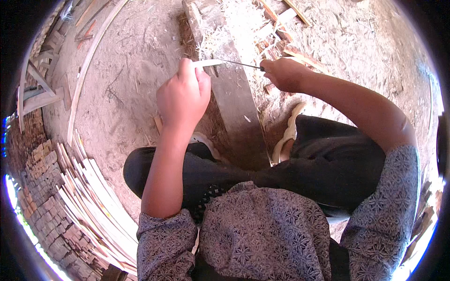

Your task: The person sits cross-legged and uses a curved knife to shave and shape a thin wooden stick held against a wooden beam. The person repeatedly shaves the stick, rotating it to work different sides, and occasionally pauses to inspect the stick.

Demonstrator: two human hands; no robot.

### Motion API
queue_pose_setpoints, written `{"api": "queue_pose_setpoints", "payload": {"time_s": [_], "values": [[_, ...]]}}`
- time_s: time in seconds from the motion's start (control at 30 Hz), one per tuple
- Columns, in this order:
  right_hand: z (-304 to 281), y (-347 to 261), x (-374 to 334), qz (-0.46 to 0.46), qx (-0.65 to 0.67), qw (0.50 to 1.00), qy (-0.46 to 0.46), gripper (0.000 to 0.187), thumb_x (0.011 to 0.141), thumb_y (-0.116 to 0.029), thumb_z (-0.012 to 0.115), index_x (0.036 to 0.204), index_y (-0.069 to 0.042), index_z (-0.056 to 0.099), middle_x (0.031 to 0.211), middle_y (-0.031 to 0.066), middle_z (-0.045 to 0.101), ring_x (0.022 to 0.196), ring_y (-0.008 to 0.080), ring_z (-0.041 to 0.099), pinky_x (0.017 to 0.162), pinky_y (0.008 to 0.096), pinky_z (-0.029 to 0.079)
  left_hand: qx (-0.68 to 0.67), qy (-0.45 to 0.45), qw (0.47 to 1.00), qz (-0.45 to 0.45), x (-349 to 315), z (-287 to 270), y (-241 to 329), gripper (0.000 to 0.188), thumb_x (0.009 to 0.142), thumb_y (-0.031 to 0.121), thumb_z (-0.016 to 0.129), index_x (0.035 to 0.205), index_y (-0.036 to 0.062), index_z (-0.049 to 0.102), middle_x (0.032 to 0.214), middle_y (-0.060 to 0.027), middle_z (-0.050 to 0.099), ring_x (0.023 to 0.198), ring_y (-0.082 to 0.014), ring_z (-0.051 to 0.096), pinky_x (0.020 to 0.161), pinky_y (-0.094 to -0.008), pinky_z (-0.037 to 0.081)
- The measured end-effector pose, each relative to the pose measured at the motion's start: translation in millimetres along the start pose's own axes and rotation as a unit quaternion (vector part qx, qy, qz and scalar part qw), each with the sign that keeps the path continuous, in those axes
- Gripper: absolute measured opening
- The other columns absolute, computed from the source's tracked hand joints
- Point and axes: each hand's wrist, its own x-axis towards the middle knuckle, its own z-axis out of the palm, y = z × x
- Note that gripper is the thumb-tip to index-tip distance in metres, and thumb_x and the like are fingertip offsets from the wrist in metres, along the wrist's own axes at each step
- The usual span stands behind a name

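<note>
The left hand is gripping a thin pale strip with closed fingers; the right hand, at three o'clock, is clenching a dark blade against it, over a grey plank.

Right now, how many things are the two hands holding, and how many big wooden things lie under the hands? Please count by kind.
Pale thin wooden strip, held in the left hand: 1
Dark slim metal blade, held in the right hand: 1
Long grey-brown wooden plank under the hands: 1
Total: 3
</note>
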Motion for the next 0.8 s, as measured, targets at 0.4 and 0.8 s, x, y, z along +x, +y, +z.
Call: {"api": "queue_pose_setpoints", "payload": {"time_s": [0.4,0.8], "values": [[3.7,-17.1,20.5,-0.014,-0.012,0.998,0.068,0.026,0.100,-0.017,0.056,0.118,0.001,0.054,0.080,0.0197,0.070,0.075,0.0418,0.070,0.069,0.0512,0.055,-0.005,-0.003,1.000,0.015,8.7,3.8,2.5,0.015,0.095,0.022,0.054,0.092,0.0075,0.055,0.065,-0.0190,0.063,0.062,-0.0429,0.064,0.055,-0.0537,0.048],[-55.2,-52.6,13.6,-0.099,0.024,0.987,0.126,0.025,0.104,-0.024,0.053,0.115,-0.002,0.053,0.077,0.0220,0.068,0.074,0.0386,0.071,0.067,0.0480,0.055,-0.019,0.015,1.000,-0.001,4.6,0.6,-11.3,0.014,0.095,0.020,0.054,0.091,0.0065,0.054,0.065,-0.0197,0.061,0.062,-0.0431,0.064,0.054,-0.0533,0.047]]}}
